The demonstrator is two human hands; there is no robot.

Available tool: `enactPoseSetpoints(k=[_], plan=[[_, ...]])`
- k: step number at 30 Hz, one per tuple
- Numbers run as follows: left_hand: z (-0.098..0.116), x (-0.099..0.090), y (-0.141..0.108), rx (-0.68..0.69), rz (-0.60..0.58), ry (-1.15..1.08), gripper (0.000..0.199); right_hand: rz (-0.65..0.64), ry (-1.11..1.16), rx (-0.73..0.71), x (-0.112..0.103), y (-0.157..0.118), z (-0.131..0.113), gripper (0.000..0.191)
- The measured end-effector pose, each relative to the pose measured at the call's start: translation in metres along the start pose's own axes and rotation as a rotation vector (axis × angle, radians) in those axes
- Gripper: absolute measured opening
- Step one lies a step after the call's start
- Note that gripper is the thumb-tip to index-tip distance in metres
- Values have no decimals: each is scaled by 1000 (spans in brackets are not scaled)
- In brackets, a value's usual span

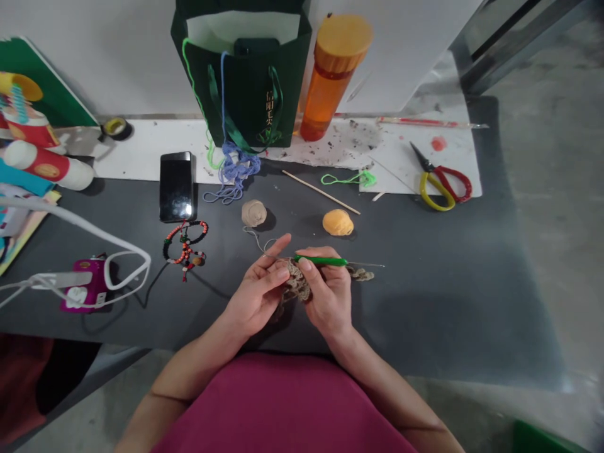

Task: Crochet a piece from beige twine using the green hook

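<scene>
My left hand [257, 292] pinches a piece of beige crochet work [297, 282] between thumb and fingers, its index finger raised with yarn running over it. My right hand [329, 292] is closed around a crochet hook with a green handle [325, 260], a thin metal end sticking out to the right. The hook's other tip meets the crochet work between my hands. More of the beige piece shows to the right, behind my right hand. A strand leads from my left index finger to a beige yarn ball [253, 214]. A yellow yarn ball [338, 223] lies farther right.
A dark green paper bag [245, 82] and an orange bottle [333, 82] stand at the back. Scissors [441, 182] lie at right, a thin stick [321, 192] in the middle. A phone [177, 187], beaded bracelet [185, 246] and white cable [94, 229] are at left.
</scene>
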State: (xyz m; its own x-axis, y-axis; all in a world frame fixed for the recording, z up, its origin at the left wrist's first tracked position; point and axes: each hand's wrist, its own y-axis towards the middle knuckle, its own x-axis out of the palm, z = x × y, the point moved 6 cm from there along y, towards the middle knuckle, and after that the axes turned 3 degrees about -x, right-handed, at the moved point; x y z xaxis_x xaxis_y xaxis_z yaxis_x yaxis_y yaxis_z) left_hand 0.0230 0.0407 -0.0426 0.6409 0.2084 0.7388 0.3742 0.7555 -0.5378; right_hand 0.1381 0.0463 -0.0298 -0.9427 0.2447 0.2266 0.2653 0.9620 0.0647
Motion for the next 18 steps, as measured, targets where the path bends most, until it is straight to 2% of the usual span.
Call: enactPoseSetpoints(k=[7, 18], plan=[[0, 1, -1, -6, 4, 31, 54, -17, -32, -66, -1, 0, -5, 5], [7, 6, -5, 100, -15, 109, 63, -23, -76, -90, -4, -2, -1, 7]])
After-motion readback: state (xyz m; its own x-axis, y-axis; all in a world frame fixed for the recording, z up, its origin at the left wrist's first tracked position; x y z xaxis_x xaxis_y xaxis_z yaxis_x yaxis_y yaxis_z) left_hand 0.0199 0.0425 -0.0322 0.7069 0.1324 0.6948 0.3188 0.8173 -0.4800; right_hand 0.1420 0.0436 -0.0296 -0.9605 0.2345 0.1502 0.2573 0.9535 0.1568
